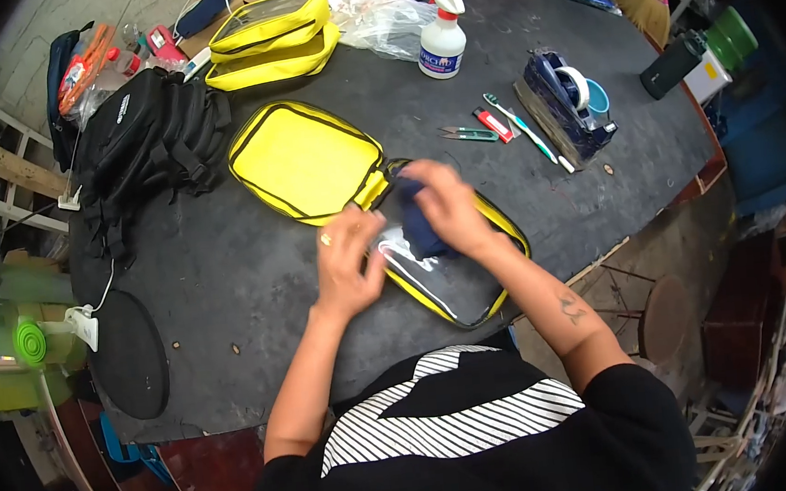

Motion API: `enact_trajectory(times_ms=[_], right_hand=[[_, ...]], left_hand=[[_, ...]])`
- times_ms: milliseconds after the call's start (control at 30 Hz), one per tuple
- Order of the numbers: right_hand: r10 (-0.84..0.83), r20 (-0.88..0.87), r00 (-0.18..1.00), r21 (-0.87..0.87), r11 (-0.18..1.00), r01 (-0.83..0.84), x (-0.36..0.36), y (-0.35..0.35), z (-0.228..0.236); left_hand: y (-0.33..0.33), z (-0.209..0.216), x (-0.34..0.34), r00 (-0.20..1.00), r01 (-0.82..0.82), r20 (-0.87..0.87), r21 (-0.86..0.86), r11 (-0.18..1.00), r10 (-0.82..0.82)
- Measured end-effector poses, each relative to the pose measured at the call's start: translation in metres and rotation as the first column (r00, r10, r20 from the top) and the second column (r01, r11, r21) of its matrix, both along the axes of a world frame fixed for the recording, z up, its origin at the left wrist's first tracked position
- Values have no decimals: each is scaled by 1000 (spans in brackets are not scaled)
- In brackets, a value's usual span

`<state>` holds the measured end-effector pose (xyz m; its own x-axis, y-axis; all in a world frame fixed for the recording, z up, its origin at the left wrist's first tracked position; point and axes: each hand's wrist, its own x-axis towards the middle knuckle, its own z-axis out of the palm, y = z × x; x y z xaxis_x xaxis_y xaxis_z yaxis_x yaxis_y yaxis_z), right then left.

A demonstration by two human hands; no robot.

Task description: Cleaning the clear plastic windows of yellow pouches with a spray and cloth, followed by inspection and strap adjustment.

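Soft even light, slightly blurred fingers (432, 177), bent edges, black corners

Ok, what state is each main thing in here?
Yellow case: unzipped, opened out.
Dark blue cloth: bunched, held by right hand.
Left hand: fingers parted, contact unclear.
Two yellow cases: stacked.
Spray bottle: upright.
Toothbrush: lying flat.
Black backpack: lying on table.

Case (306, 160) yellow, black-edged; cloth (421, 222) navy; shirt (488, 480) black, black-and-white diagonal stripes; tabletop (219, 289) dark grey.
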<state>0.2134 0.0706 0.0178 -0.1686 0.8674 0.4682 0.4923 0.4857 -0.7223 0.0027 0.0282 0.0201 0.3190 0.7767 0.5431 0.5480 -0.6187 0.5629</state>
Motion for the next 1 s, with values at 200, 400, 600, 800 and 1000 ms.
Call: enact_trajectory(times_ms=[200, 400, 600, 800, 1000], right_hand=[[-448, -309, 839, 2, 882, 471, 98, 2, 94], [-359, -615, 702, 117, 839, 532, 130, -23, 142], [-426, -386, 818, 5, 886, 464, 75, -8, 136], [337, 557, 759, -213, 941, -261, -40, 17, 63], [224, 780, 584, -157, 974, -163, -68, 92, -11]], left_hand=[[-43, -2, 13, 932, 276, -245, 4, 961, -267], [-22, 25, 37, 748, 169, 647, -400, 901, 147], [64, 13, -8, 599, 131, 646, -661, 738, 473], [82, -45, -15, 695, -490, 258, -513, 705, 671], [80, -55, -24, 680, -471, 251, -572, 672, 689]])
